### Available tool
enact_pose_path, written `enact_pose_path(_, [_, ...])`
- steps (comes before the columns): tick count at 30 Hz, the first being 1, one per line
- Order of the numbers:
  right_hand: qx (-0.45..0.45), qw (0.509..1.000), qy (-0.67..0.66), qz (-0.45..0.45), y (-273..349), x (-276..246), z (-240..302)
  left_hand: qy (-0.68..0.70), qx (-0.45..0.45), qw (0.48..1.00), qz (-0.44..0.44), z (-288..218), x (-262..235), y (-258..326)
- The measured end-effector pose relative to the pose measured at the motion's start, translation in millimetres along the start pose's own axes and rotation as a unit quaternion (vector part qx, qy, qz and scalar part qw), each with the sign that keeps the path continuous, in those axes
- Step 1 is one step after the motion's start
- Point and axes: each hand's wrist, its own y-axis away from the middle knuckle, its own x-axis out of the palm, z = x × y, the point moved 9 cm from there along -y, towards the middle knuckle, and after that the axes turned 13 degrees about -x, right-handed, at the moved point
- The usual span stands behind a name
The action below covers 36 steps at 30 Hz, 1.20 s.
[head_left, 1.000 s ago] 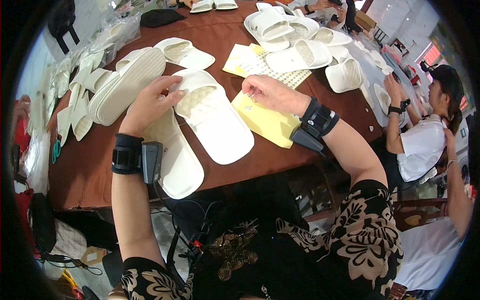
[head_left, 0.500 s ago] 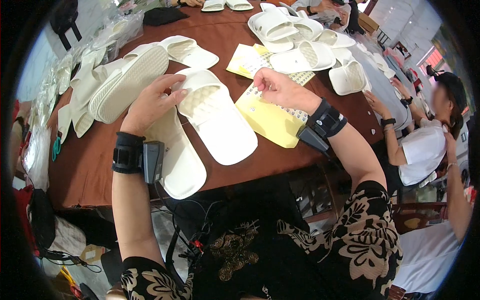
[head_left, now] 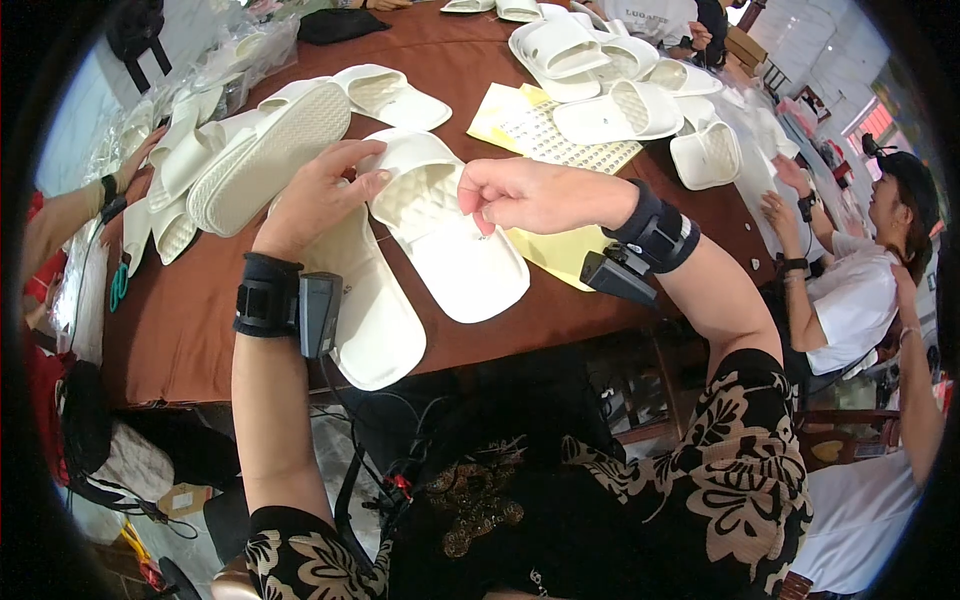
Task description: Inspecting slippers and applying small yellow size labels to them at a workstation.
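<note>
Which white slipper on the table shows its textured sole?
The slipper just left of the person's left hand: its patterned underside is exposed, while the other clearly visible slippers show their upper sides.

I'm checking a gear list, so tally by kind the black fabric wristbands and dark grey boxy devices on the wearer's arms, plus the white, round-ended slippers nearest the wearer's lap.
Black fabric wristbands: 2
Dark grey boxy devices: 2
White, round-ended slippers nearest the lap: 2
Total: 6
</note>
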Motion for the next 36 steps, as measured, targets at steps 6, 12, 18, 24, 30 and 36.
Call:
enact_pose_path(6, [0.030,0.998,0.053,0.018,-10,5,-13,-0.010,0.001,1.000,0.000,0,0,0])
enact_pose_path(12, [0.032,0.998,0.058,0.004,-10,5,-16,0.001,0.001,1.000,-0.001,-2,0,1])
enact_pose_path(18, [-0.012,0.991,0.117,-0.061,-13,-4,-12,0.002,-0.004,1.000,-0.003,-1,0,0])
enact_pose_path(24, [-0.057,0.976,0.173,-0.118,-21,-31,5,0.007,-0.028,1.000,0.013,2,-3,-2])
enact_pose_path(30, [-0.098,0.931,0.333,-0.112,-39,-29,7,0.194,-0.067,0.976,-0.069,18,-50,10])
enact_pose_path(36, [-0.040,0.934,0.346,-0.084,-55,-30,-2,0.255,-0.128,0.950,-0.128,51,-64,21])
